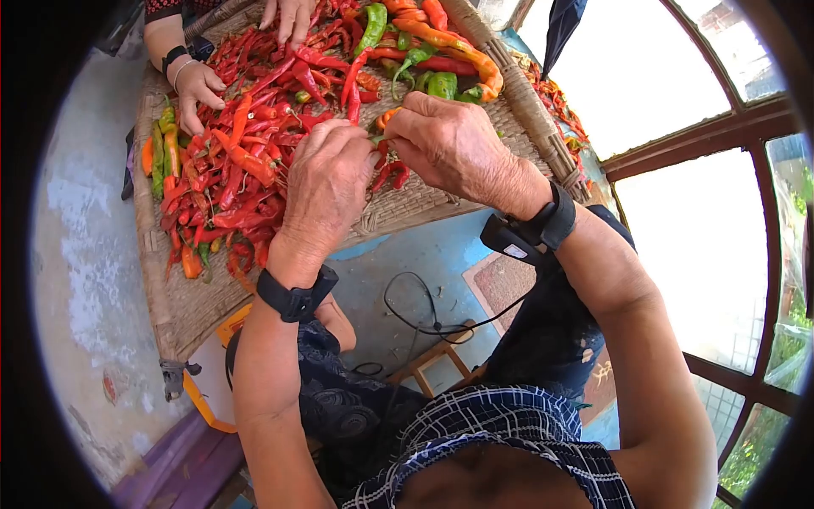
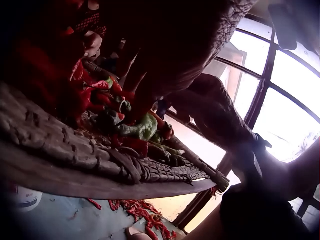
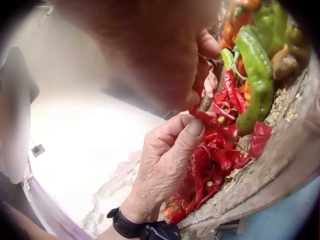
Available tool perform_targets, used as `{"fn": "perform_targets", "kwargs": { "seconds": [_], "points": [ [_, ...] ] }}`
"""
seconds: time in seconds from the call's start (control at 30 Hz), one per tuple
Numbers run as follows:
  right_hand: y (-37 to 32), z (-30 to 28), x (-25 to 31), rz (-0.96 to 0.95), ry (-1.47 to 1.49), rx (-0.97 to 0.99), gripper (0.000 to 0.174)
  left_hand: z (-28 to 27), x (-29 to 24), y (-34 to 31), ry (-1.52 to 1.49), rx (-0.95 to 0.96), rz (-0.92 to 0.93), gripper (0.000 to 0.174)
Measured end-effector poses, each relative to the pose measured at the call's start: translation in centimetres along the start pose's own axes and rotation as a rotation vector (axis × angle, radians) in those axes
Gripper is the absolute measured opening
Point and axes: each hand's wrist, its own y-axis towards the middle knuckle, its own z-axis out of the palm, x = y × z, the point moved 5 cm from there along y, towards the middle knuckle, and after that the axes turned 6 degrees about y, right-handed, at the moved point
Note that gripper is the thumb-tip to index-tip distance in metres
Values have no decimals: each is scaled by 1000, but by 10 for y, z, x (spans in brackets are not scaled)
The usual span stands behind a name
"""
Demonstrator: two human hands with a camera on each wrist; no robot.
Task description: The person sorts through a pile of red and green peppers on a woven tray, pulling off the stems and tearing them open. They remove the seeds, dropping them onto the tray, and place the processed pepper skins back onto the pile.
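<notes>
Over the near edge of a woven tray (image 1: 191, 316), my left hand (image 1: 329, 182) and right hand (image 1: 454, 146) meet at the fingertips. In the right wrist view, the left thumb and fingers pinch a glossy red chili pepper (image 3: 202, 116). My right hand's curled fingers pinch at the end of that same chili, partly hidden behind the hand. Left of my hands lies a broad heap of red chilies (image 1: 242, 165). Large green peppers (image 3: 256, 65) and long orange peppers (image 1: 458, 47) lie on the tray beyond my right hand.
Across the tray, another person's hands (image 1: 200, 92) rest among the chilies. Several green and orange peppers (image 1: 168, 148) lie along the left edge. More red chilies (image 2: 145, 212) lie below the tray. A black cable (image 1: 415, 322) and wooden stool (image 1: 437, 365) are underneath; windows (image 1: 687, 246) stand right.
</notes>
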Motion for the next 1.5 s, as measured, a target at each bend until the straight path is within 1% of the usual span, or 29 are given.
{"fn": "perform_targets", "kwargs": {
  "seconds": [0.03, 0.1, 0.13, 0.2, 0.23, 0.3, 0.33, 0.4, 0.43, 0.47, 0.5, 0.53, 0.6, 0.67, 0.7, 0.8, 0.87, 0.93, 0.97, 1.03, 1.07, 1.13, 1.17, 1.23, 1.27, 1.37, 1.43, 1.47, 1.5],
  "points": [
    [0, 0, 0, 1, -1, 0, 11, -1, -1, 1, -1, 1, 1, 30],
    [0, -1, -3, 38, 125, -17, 14, -8, 0, 3, -69, -81, -76, 24],
    [0, -1, -3, 37, 126, -17, 14, -9, -2, 4, -69, -81, -77, 24],
    [1, 0, -3, 46, 135, -22, 14, -8, 0, 4, -247, -33, -160, 19],
    [1, 0, -3, 45, 137, -21, 14, -7, 1, 3, -246, -32, -162, 19],
    [2, 0, 0, 5, 150, -30, 14, -6, -1, 2, -152, -1, -72, 17],
    [2, 1, 1, 4, 152, -29, 14, -8, 2, 3, -150, -1, -75, 17],
    [2, -1, -5, 136, 254, -96, 17, -24, 14, 4, -10, -116, -148, 16],
    [-1, 0, -8, 135, 255, -95, 17, -35, 22, 5, 74, -190, -166, 15],
    [-7, 8, -14, 157, 215, 29, 19, -44, 37, 4, 157, -223, -215, 15],
    [-11, 16, -17, 179, 174, 153, 22, -53, 47, 0, 237, -280, -291, 19],
    [-12, 18, -16, 180, 174, 152, 22, -60, 61, -3, 345, -283, -345, 31],
    [-18, 30, -15, 277, 36, 371, 28, -70, 73, -9, 479, -343, -420, 43],
    [-19, 34, -12, 244, 74, 352, 28, -68, 71, -10, 455, -348, -391, 47],
    [-20, 40, -13, 249, 65, 347, 25, -68, 66, -9, 430, -352, -361, 50],
    [-21, 47, -17, 234, 49, 337, 19, -52, 33, -2, 314, -289, -173, 44],
    [-20, 50, -17, 214, 42, 332, 16, -35, 16, 0, 146, -172, -69, 41],
    [-19, 52, -16, 208, 37, 333, 14, -17, 4, -4, -50, -35, -30, 41],
    [-19, 52, -16, 207, 36, 333, 14, -13, -1, -5, -49, -36, -30, 41],
    [-16, 45, -12, 161, 131, 253, 14, -3, -9, -8, -115, 82, -62, 39],
    [-16, 42, -11, 163, 130, 252, 14, -3, -10, -9, -115, 82, -60, 39],
    [-14, 35, -12, 233, 325, 230, 14, -3, -10, -9, -131, 62, -87, 30],
    [-14, 33, -12, 235, 324, 227, 14, -4, -10, -9, -131, 62, -83, 30],
    [-13, 29, -10, 237, 503, 192, 12, 4, -7, -10, -228, 213, -108, 23],
    [-11, 26, -10, 238, 501, 191, 12, 4, -8, -11, -228, 213, -106, 23],
    [-7, 19, -9, 265, 533, 181, 14, 5, -8, -11, -290, 199, -117, 16],
    [-4, 19, -12, 289, 638, 182, 12, -1, -4, -9, -334, 142, -199, 13],
    [-2, 19, -14, 289, 638, 181, 12, -3, -1, -7, -334, 142, -199, 13],
    [0, 15, -19, 304, 653, 95, 13, -9, 8, -5, -277, 62, -245, 13]
  ]
}}
